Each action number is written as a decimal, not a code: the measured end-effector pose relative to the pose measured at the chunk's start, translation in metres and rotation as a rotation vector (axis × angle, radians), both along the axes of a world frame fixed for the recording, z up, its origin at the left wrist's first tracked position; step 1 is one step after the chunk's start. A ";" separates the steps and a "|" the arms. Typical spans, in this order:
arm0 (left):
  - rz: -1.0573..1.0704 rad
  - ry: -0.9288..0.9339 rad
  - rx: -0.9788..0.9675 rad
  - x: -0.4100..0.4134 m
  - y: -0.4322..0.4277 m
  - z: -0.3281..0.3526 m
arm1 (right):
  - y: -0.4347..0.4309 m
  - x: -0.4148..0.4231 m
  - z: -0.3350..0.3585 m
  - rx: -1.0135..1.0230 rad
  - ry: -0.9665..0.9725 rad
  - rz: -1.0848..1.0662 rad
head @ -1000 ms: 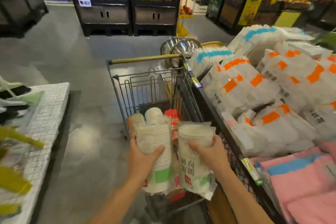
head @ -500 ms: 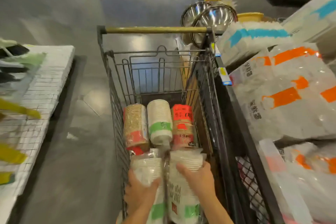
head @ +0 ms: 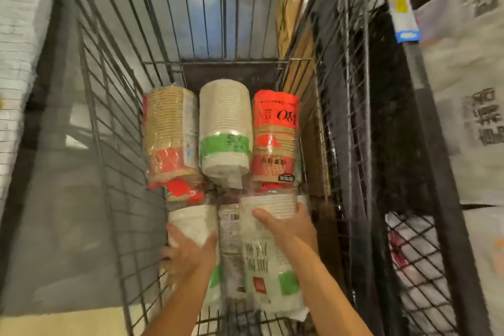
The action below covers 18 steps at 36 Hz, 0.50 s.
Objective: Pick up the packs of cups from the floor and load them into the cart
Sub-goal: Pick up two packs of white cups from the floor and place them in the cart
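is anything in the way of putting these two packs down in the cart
Nothing visible does. The left hand and right hand hold the left pack and right pack inside the cart already; the three loaded packs lie just beyond them.

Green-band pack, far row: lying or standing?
Lying: the green-band pack rests lengthwise in the cart, between the tan pack and the red-topped pack.

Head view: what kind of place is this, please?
Probably a supermarket: a wire shopping cart holds wrapped packs of cups, and the rack beside it carries a price tag and stacked wrapped goods.
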<state>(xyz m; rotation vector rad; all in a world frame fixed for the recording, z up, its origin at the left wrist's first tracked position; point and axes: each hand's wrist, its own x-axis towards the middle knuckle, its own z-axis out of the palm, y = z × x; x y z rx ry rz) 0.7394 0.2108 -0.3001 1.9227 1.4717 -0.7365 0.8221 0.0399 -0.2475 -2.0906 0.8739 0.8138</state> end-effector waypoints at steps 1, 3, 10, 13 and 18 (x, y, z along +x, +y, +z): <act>0.004 0.006 -0.007 -0.001 0.000 0.001 | 0.000 -0.003 0.002 0.009 -0.015 -0.004; 0.017 -0.008 -0.052 0.000 0.004 0.005 | 0.002 -0.006 0.014 0.018 -0.039 -0.025; 0.002 -0.090 -0.265 0.013 0.013 0.067 | 0.004 -0.018 0.076 0.034 -0.095 0.073; -0.140 -0.265 -0.314 0.026 0.010 0.126 | 0.002 -0.019 0.114 0.049 -0.146 0.148; -0.637 -0.470 -0.199 0.040 0.010 0.220 | -0.002 -0.010 0.192 -0.009 -0.296 0.330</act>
